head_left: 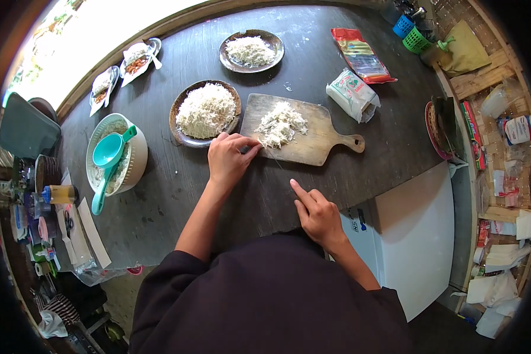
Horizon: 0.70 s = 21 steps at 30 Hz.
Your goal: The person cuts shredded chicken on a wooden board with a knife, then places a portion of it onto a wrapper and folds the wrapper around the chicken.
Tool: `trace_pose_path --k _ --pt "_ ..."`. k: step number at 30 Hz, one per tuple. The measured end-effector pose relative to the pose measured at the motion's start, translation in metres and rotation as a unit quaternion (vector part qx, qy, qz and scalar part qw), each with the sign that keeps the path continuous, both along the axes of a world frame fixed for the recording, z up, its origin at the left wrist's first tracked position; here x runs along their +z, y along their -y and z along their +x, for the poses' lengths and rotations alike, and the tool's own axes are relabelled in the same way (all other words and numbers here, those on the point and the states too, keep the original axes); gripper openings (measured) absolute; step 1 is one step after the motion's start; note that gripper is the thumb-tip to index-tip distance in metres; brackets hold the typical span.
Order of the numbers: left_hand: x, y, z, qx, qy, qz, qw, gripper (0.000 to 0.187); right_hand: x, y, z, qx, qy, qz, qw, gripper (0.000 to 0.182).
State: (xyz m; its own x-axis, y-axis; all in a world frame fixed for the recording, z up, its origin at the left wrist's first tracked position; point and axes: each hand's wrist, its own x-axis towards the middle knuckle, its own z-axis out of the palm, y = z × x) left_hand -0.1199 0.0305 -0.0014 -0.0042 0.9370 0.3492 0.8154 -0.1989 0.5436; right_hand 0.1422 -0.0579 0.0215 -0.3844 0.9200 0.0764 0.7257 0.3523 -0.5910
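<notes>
White shredded food (281, 125) lies heaped on a wooden cutting board (327, 131) with a holed handle. My left hand (233, 156) is at the board's near left corner, thumb and fingertips pinched together beside the shreds; what they hold is too small to make out. My right hand (320, 215) is closer to me, its index finger stretched forward and the others curled round what looks like a knife (278, 164). Its thin blade appears nearly edge-on and reaches towards the board; the handle is hidden. A brown bowl of white shreds (172, 121) stands left of the board.
A plate of shreds (223, 59) is farther back. A white packet (351, 97) and red packet (366, 56) lie right of it. On the left are a tub (140, 159) with a turquoise scoop (108, 150) and two small food dishes (137, 62). A white box (419, 218) stands right.
</notes>
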Motion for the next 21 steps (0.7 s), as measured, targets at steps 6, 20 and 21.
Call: trace_pose_path --k 6,20,21 --pt "-0.001 0.000 0.000 -0.002 0.016 -0.018 1.000 0.012 -0.002 -0.001 -0.002 0.016 -0.004 0.002 1.000 0.052" --pt "-0.001 0.002 0.000 0.007 0.026 -0.021 0.999 0.012 -0.008 -0.010 -0.005 -0.010 0.027 0.009 1.000 0.049" --pt "-0.001 0.001 0.001 0.007 0.038 -0.020 0.999 0.013 -0.008 -0.010 -0.005 -0.011 0.027 0.010 1.000 0.049"
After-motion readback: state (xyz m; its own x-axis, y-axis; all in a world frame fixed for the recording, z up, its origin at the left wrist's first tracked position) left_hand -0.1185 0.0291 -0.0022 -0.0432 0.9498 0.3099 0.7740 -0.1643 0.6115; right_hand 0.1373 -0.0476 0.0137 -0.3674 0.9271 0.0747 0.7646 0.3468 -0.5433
